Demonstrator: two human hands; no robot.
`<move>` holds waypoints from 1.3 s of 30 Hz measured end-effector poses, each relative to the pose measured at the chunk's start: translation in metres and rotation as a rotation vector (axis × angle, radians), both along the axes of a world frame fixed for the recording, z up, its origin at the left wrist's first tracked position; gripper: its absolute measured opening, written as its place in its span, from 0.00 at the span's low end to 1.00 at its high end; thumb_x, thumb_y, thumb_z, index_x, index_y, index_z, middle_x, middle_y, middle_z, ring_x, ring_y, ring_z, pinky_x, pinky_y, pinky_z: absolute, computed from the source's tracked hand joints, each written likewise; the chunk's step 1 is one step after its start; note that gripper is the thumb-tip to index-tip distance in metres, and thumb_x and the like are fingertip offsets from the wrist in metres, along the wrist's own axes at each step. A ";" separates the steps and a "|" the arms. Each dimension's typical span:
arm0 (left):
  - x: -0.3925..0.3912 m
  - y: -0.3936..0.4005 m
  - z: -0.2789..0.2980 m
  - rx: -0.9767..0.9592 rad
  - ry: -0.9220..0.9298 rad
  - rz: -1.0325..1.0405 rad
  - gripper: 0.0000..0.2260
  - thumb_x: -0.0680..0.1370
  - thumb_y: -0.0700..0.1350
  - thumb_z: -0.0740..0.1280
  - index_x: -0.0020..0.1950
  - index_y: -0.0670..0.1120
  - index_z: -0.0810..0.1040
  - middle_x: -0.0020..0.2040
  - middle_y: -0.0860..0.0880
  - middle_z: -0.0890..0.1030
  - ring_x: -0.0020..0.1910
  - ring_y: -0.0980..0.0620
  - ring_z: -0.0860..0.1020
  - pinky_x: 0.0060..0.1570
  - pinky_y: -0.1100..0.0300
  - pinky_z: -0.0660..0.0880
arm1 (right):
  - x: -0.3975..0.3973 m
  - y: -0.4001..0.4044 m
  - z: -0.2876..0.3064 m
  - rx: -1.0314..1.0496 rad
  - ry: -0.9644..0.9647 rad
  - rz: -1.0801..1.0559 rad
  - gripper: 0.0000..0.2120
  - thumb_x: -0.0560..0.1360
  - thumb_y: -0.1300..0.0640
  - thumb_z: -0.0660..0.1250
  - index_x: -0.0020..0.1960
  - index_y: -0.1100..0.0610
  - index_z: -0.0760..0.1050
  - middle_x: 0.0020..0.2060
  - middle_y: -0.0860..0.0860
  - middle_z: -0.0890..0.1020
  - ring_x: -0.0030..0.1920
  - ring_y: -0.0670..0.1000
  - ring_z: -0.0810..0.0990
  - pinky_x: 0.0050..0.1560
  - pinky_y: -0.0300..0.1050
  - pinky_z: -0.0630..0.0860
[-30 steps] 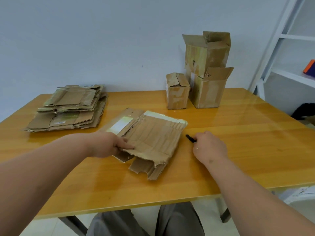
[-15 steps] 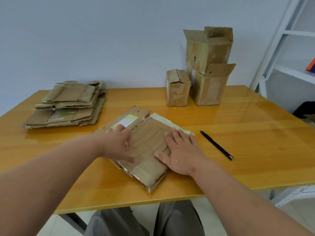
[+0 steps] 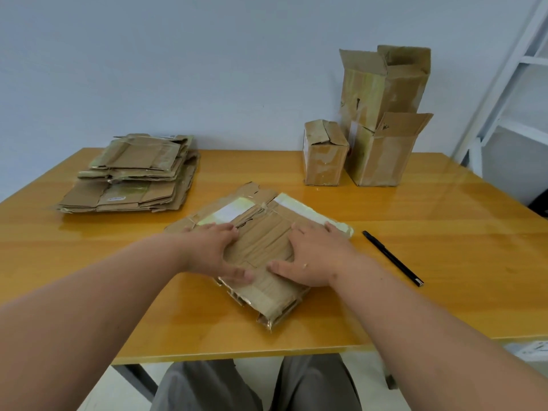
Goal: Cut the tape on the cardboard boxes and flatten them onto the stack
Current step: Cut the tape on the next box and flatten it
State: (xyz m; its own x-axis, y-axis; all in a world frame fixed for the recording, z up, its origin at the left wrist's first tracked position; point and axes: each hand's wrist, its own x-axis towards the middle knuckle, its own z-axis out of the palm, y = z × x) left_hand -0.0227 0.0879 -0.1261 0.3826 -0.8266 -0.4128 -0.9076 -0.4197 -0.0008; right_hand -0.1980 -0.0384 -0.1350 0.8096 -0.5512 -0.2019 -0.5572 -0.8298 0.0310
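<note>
One flattened box (image 3: 261, 244) lies mid-table near the front edge, creased brown cardboard with pale tape strips and a white label, its near corner ragged and layered; the person's left hand (image 3: 212, 253) and right hand (image 3: 314, 259) both press flat on it, fingers spread, palms down, gripping nothing. One stack of flattened boxes (image 3: 133, 176) sits well apart at the far left of the yellow table (image 3: 444, 262), and three upright boxes stand at the back right: a small shut one (image 3: 324, 152), a bigger open one (image 3: 382, 149) just beside it, and a tall open one (image 3: 382, 84) on top behind. One black pen (image 3: 392, 258) lies just right of the pressed box, not touching it.
</note>
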 end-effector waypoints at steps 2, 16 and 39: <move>0.002 -0.006 0.007 -0.115 0.007 0.060 0.41 0.68 0.76 0.57 0.74 0.54 0.62 0.72 0.52 0.68 0.64 0.50 0.70 0.62 0.53 0.69 | 0.009 -0.001 0.002 -0.057 -0.071 0.028 0.40 0.74 0.27 0.48 0.76 0.52 0.59 0.76 0.53 0.62 0.76 0.55 0.58 0.76 0.59 0.50; 0.005 -0.010 -0.033 -0.118 -0.072 0.026 0.42 0.70 0.73 0.38 0.78 0.53 0.34 0.78 0.54 0.36 0.77 0.50 0.36 0.75 0.48 0.37 | 0.021 -0.008 -0.017 0.120 -0.065 0.056 0.34 0.78 0.30 0.44 0.79 0.45 0.51 0.80 0.44 0.49 0.79 0.48 0.46 0.77 0.58 0.42; 0.017 -0.008 -0.038 -0.263 -0.033 0.164 0.55 0.60 0.81 0.40 0.78 0.50 0.33 0.78 0.53 0.35 0.75 0.52 0.30 0.74 0.49 0.33 | 0.049 -0.039 -0.029 0.108 -0.069 0.164 0.42 0.72 0.24 0.42 0.80 0.44 0.43 0.79 0.40 0.43 0.78 0.44 0.39 0.77 0.55 0.39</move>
State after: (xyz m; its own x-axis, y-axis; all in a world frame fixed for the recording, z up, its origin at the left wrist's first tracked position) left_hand -0.0059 0.0795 -0.1641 0.5295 -0.8295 -0.1778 -0.8291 -0.5504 0.0987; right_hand -0.1492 -0.0774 -0.1635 0.9004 -0.3893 -0.1941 -0.4125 -0.9058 -0.0967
